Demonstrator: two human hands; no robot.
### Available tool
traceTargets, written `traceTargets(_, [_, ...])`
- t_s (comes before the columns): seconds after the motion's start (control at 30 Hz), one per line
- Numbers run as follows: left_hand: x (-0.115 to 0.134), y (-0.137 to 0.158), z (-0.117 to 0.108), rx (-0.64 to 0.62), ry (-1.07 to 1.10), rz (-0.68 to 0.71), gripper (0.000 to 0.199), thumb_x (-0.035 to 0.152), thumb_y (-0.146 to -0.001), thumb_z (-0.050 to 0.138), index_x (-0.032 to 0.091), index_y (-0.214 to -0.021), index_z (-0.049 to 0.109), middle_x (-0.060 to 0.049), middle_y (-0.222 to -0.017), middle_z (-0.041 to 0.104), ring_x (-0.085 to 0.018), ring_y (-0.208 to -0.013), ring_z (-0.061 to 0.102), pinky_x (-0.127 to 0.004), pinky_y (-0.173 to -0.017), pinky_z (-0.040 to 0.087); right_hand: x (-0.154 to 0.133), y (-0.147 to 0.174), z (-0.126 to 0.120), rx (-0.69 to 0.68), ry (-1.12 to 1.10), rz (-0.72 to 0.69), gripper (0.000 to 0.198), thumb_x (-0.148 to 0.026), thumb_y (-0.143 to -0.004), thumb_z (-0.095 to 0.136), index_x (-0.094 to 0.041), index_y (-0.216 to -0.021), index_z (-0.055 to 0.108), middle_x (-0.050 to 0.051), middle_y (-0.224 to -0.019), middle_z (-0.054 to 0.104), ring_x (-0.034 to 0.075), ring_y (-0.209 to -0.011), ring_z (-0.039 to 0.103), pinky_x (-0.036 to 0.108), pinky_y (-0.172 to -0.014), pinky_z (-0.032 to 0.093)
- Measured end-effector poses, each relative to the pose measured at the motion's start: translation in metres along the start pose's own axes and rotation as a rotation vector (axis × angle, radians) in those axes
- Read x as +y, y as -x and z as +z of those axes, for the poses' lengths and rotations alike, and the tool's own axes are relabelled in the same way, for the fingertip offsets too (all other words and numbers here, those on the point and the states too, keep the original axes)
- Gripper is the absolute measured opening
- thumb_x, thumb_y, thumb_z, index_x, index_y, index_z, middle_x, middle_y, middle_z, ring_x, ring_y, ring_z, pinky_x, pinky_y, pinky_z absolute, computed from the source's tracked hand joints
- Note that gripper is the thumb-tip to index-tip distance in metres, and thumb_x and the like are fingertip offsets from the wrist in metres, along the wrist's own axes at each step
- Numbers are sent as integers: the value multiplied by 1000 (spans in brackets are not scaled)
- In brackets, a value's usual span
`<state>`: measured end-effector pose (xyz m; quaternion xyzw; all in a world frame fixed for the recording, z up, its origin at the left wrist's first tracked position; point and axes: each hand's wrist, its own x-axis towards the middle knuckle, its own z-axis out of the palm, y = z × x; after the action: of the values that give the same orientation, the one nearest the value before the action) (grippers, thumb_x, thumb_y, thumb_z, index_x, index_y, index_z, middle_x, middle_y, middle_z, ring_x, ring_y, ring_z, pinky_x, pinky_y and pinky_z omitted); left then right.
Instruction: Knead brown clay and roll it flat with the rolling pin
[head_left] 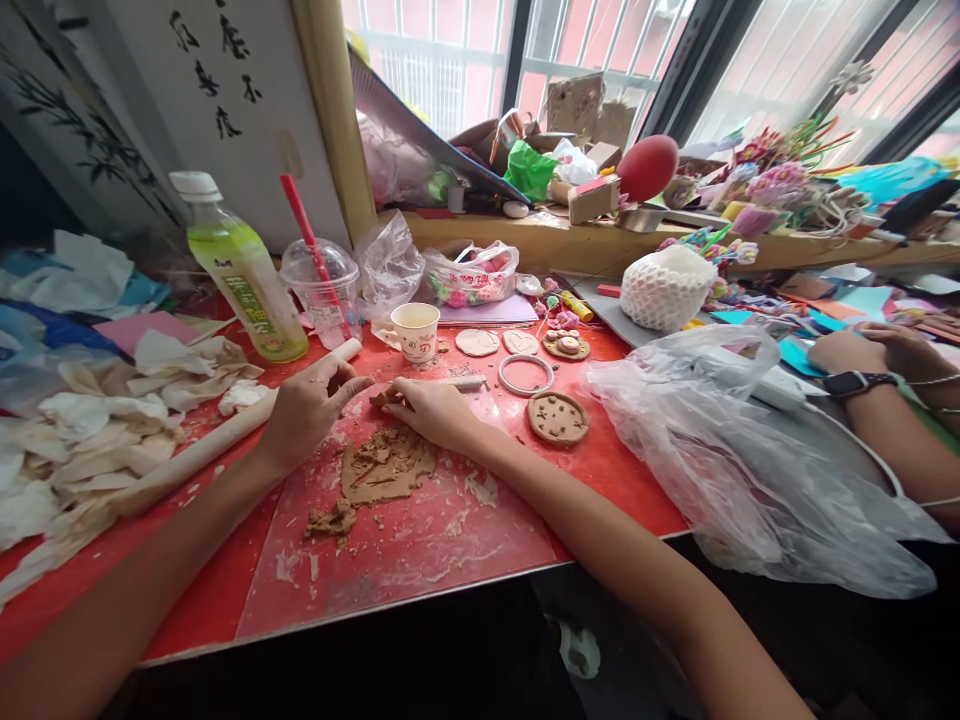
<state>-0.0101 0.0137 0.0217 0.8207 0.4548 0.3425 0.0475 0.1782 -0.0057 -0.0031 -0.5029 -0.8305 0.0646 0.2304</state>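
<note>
My left hand (309, 412) is bent over the red table, its fingers curled and the thumb close to the forefinger; whatever they hold, if anything, is hidden. To its right, my right hand (433, 412) pinches a small lump of brown clay (381, 396). Just below the hands lies a flattened slab of brown clay (390, 478) with a rough, crumbly top. Loose clay crumbs (331, 522) sit at its lower left. A pale stick (466, 382) lies partly behind my right hand. A long rolling pin (217, 436) slants under my left wrist.
A paper cup (415, 335), a ring (526, 376) and a dotted clay disc (558, 418) stand beyond my hands. Crumpled tissues (97, 430) and a drink bottle (244, 275) are left. A plastic bag (720, 460) lies right, near another person's hand (847, 355).
</note>
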Motion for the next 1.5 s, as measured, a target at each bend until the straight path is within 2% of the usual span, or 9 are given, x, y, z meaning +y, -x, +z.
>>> traceTargets(0.1, [-2,0,2,17,13,57,25,42,-88,45,20,-89,57,-1,-83,64,-14,-70,57,-25,-67,40,2,0,2,13,8,-19,25,-39,-91,45,-18,-101,56,5,-93,69,13,-73,60,25,-55,27])
traceTargets(0.27, [-1,1,3,-12,-20,71,28,42,-88,44,19,-77,55,1,-69,58,-14,-61,53,-26,-62,40,2,0,2,9,3,-22,25,-38,-91,44,-18,-101,55,4,-92,69,13,-71,59,25,-55,26])
traceTargets(0.43, [1,1,3,-17,-22,101,18,35,-88,46,19,-89,55,-4,-89,61,-16,-74,57,-29,-70,43,1,0,2,12,12,-18,26,-39,-91,43,-18,-101,56,5,-91,69,13,-70,59,25,-55,26])
traceTargets(0.67, [1,2,4,-47,-15,178,23,33,-91,40,18,-91,56,-6,-93,64,-20,-89,59,-33,-81,44,0,1,0,4,12,-21,29,-40,-92,40,-17,-101,56,6,-92,69,14,-72,59,26,-55,27])
traceTargets(0.9, [5,4,2,-55,-44,182,24,40,-89,44,18,-82,51,-3,-82,58,-16,-71,53,-30,-68,43,-3,1,-2,-10,10,-8,28,-39,-91,42,-17,-99,56,6,-90,69,14,-71,59,26,-54,26])
traceTargets(1.03, [7,4,1,-57,-81,225,25,38,-92,38,19,-83,52,-4,-84,56,-17,-78,53,-32,-73,43,-4,1,-4,-26,5,-11,27,-39,-92,42,-18,-102,56,5,-93,69,14,-75,61,26,-56,28])
traceTargets(1.13, [7,4,1,-23,-39,220,19,36,-91,43,19,-89,52,-5,-91,55,-18,-85,54,-32,-76,44,-3,1,-4,-30,7,-4,29,-40,-92,40,-18,-103,55,5,-94,69,15,-76,61,26,-57,29])
traceTargets(1.3, [7,5,2,43,-29,198,20,38,-88,51,19,-82,47,-4,-88,51,-15,-73,51,-29,-68,43,-4,2,-3,-27,14,2,28,-40,-92,40,-18,-100,56,5,-88,68,14,-70,60,26,-55,28])
traceTargets(1.5, [2,5,4,-21,-62,200,19,36,-90,47,19,-82,49,-2,-84,51,-14,-71,50,-29,-69,42,-6,2,-6,-28,8,-2,29,-41,-92,40,-18,-99,56,4,-86,68,14,-69,59,25,-53,27])
